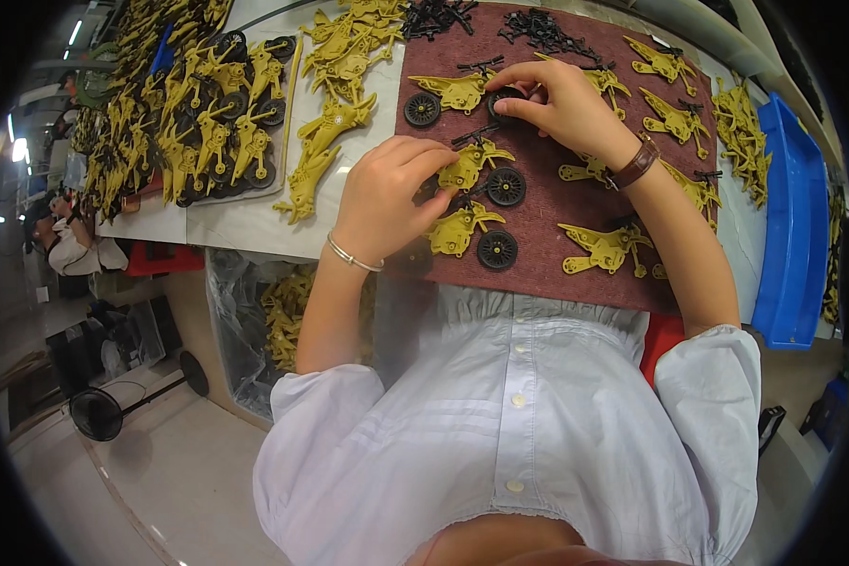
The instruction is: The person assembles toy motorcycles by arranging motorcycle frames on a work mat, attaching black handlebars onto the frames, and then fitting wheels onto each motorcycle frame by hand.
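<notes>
My right hand has its thumb and index finger closed around a black wheel. That wheel sits at the right end of the farthest yellow toy motorbike body, which has another black spoked wheel at its left end. Nearer to me, my left hand pinches the left end of a second yellow motorbike body; its fingers hide what is there. A black wheel stands at this body's right end. Just below lies a third yellow body with a wheel on its right.
More yellow bodies lie on the dark red mat. Black small parts are heaped at its far edge. Yellow pieces and a tray of wheeled bikes are at left. A blue bin stands right.
</notes>
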The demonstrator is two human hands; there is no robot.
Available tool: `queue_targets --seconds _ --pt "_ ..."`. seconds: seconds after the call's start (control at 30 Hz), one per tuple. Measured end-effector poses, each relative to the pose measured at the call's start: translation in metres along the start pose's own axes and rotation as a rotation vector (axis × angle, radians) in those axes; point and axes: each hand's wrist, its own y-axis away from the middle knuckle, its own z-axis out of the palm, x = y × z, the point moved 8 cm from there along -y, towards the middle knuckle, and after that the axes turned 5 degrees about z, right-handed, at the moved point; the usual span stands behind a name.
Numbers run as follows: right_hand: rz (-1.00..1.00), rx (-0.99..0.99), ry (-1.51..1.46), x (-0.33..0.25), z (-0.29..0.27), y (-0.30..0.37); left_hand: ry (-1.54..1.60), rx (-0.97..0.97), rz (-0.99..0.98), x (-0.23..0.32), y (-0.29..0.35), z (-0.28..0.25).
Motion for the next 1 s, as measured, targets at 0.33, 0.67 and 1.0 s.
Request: queue_targets --seconds 0.33,0.67,1.0 --pt "-0.209 0.081 0.211 -0.018 -0.002 0.006 0.001 0.020 -0.026 0.001 0.002 -0.001" --pt "-0.195 0.051 0.283 -0.010 0.003 0.009 0.010 0.057 -0.030 0.000 0.006 0.000" --pt "-0.319 0.109 0.155 -0.013 -0.021 0.009 0.033 0.053 -0.038 -0.002 0.006 0.001"
